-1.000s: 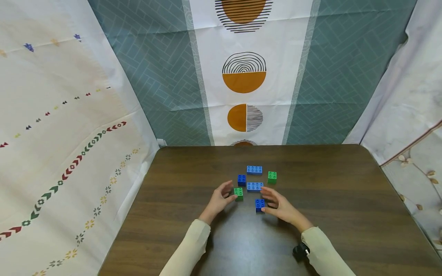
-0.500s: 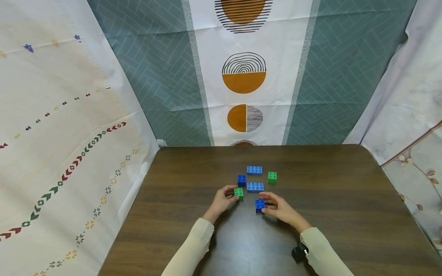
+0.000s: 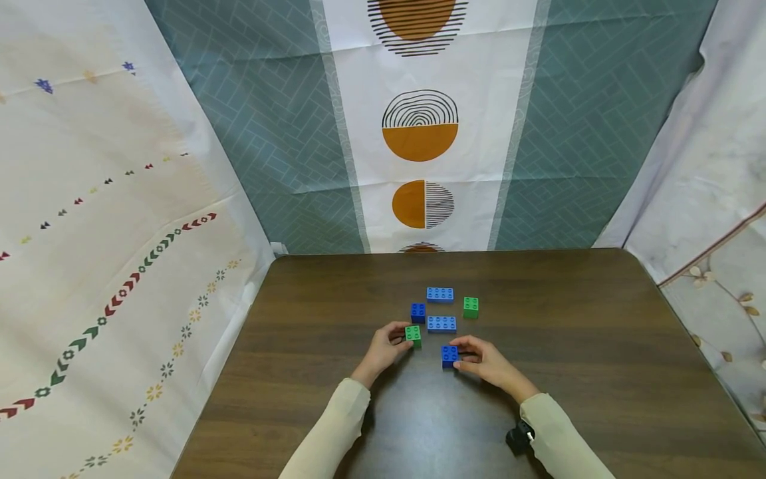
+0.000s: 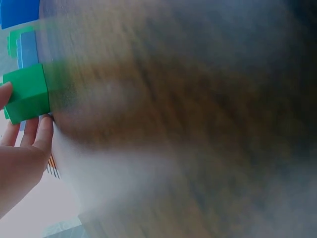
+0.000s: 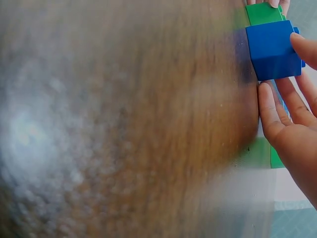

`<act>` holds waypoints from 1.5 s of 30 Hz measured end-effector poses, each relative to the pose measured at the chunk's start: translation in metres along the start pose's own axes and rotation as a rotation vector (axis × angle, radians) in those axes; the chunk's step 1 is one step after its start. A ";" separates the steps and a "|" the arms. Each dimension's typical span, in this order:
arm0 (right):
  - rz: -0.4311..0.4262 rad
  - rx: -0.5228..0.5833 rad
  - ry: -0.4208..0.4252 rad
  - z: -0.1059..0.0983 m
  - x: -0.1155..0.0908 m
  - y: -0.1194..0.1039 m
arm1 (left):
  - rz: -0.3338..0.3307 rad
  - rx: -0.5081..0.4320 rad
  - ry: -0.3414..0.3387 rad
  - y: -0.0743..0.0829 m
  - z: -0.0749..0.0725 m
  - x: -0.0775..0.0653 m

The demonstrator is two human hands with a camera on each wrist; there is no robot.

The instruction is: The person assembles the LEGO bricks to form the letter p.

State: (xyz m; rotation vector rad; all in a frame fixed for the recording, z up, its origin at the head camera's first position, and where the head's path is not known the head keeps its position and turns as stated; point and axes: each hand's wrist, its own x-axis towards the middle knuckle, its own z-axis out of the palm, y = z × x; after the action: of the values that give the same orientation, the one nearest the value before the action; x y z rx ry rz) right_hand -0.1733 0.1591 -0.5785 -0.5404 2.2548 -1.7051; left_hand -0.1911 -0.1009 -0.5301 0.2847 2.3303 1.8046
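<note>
Green square studded plastic brick (image 3: pixel 413 336) and dark-blue square studded plastic brick (image 3: pixel 449 357) stand on a brown wood-grain table (image 3: pixel 287 399), patterned cloth hangings (image 3: pixel 287 146) behind, in the head view. Left wrist view: left hand (image 4: pixel 27 158) pinches the smooth-sided green one. Right wrist view: right hand (image 5: pixel 297 131) pinches the blue.

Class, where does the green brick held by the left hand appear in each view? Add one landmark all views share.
Head: green brick just right of centre, lower half.
Left wrist: green brick at the left edge, above mid-height.
Right wrist: green brick at top right.
Shared landmark: the dark blue brick at the right hand.
</note>
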 end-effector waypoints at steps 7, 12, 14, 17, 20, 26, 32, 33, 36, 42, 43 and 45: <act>0.008 -0.009 0.006 -0.001 0.000 -0.002 | -0.003 0.011 0.005 -0.015 0.001 0.007; 0.007 -0.033 0.020 0.000 0.001 -0.004 | -0.002 0.031 0.026 -0.036 0.002 0.015; 0.005 -0.047 0.027 0.000 0.002 -0.006 | -0.013 0.043 0.030 -0.039 0.003 0.016; -0.009 -0.058 0.036 0.001 0.002 -0.017 | -0.023 0.055 0.027 -0.040 0.003 0.016; -0.010 -0.047 0.048 0.001 0.002 -0.033 | -0.032 0.055 0.022 -0.039 0.003 0.016; 0.004 -0.034 0.069 0.003 0.009 -0.038 | -0.041 0.042 0.022 -0.038 0.003 0.016; -0.012 -0.030 0.063 0.005 0.024 -0.005 | -0.038 0.044 0.021 -0.038 0.003 0.017; -0.012 -0.026 0.062 0.006 0.025 -0.004 | -0.037 0.045 0.020 -0.038 0.003 0.017; -0.017 -0.014 0.063 0.009 0.026 -0.003 | -0.032 0.046 0.018 -0.039 0.002 0.017; -0.013 -0.004 0.058 0.012 0.027 -0.003 | -0.003 0.050 0.037 -0.039 -0.001 0.016; -0.007 -0.002 0.059 0.012 0.027 -0.003 | -0.002 0.051 0.041 -0.039 -0.001 0.016; 0.004 -0.007 0.061 0.012 0.027 -0.003 | -0.002 0.048 0.042 -0.038 -0.002 0.016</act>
State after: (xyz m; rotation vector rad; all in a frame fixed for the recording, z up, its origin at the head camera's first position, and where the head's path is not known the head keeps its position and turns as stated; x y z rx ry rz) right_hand -0.1919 0.1359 -0.5781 -0.4910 2.3028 -1.7353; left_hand -0.2090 -0.1081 -0.5669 0.2537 2.4046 1.7720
